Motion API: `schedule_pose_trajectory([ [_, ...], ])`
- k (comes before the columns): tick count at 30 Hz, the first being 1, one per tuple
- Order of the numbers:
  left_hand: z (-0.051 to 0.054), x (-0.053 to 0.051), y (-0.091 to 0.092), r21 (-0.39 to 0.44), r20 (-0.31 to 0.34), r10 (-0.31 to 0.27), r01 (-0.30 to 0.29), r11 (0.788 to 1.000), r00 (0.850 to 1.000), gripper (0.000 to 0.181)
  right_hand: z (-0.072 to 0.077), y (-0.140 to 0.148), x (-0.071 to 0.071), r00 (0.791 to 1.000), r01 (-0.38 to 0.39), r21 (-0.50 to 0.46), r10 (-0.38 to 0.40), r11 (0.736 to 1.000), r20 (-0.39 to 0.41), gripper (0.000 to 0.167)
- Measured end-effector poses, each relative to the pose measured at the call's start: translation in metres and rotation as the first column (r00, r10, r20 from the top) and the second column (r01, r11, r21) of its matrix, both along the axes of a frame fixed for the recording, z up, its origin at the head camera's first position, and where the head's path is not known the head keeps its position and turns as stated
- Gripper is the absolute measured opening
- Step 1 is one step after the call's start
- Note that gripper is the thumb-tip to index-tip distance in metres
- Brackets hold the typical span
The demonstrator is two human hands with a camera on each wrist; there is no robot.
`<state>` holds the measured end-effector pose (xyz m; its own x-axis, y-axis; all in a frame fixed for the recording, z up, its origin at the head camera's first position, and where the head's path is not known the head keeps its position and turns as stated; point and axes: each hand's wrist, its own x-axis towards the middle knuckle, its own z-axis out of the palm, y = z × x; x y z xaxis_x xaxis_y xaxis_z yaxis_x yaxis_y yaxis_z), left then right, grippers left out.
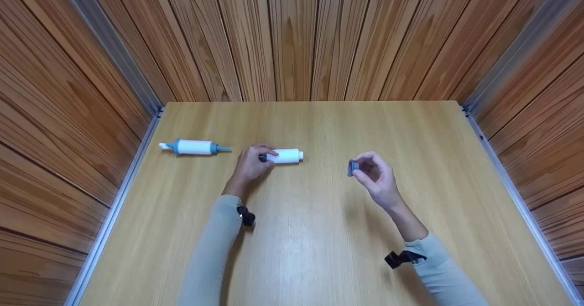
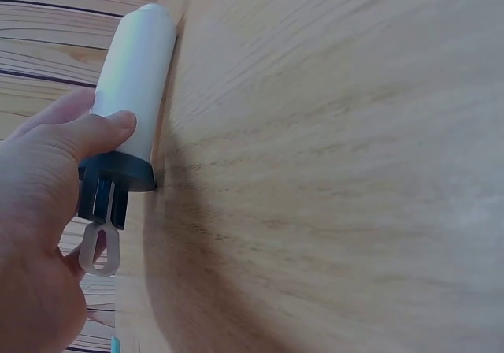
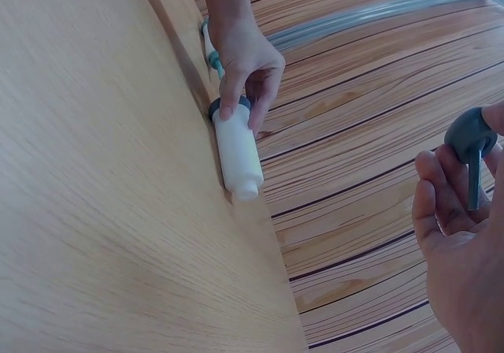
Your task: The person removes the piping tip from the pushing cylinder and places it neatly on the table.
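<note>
A white cylinder [image 1: 285, 156] with a dark end collar [image 2: 118, 170] lies on its side near the middle of the table. My left hand [image 1: 253, 162] grips it at the collar end, thumb on the white body in the left wrist view; a translucent loop [image 2: 100, 250] sticks out beyond the collar. My right hand [image 1: 378, 180] is raised to the right of the cylinder. Between thumb and fingers it pinches a small grey-blue nozzle cap [image 1: 352, 167], whose thin spout [image 3: 474, 180] shows in the right wrist view. A gap separates the cap from the cylinder.
A second white cylinder [image 1: 195, 147] with blue-grey ends and a thin tip lies at the left on the wooden table [image 1: 296, 251]. Metal rails run along the table's sides, and wood-plank walls [image 1: 292, 37] stand behind and beside it.
</note>
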<state>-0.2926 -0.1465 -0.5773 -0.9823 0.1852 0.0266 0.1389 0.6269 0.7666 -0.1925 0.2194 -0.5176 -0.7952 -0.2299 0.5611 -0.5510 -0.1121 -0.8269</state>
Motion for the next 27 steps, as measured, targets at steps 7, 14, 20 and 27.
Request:
schedule_pose_trajectory([
  [7, -0.001, 0.002, -0.001, 0.010, 0.004, -0.007, 0.007, 1.000, 1.000, 0.028, -0.001, 0.000, -0.002, 1.000, -0.015, -0.004, 0.015, 1.000, -0.013, 0.023],
  [14, 0.000, 0.004, -0.002, 0.048, -0.073, -0.038, 0.041, 0.998, 0.997, 0.026, 0.010, 0.003, -0.005, 1.000, 0.023, 0.030, -0.024, 0.999, 0.011, 0.025],
  [20, 0.006, 0.006, -0.004, 0.039, -0.072, -0.052, 0.055, 0.998, 0.996, 0.027, 0.012, 0.005, -0.009, 1.000, 0.020, 0.037, -0.020, 0.999, -0.005, 0.024],
  [27, 0.014, 0.008, -0.003, 0.076, -0.087, -0.060, 0.067, 0.995, 0.994, 0.026, 0.005, 0.003, -0.013, 1.000, 0.002, 0.044, -0.002, 0.999, 0.017, 0.025],
])
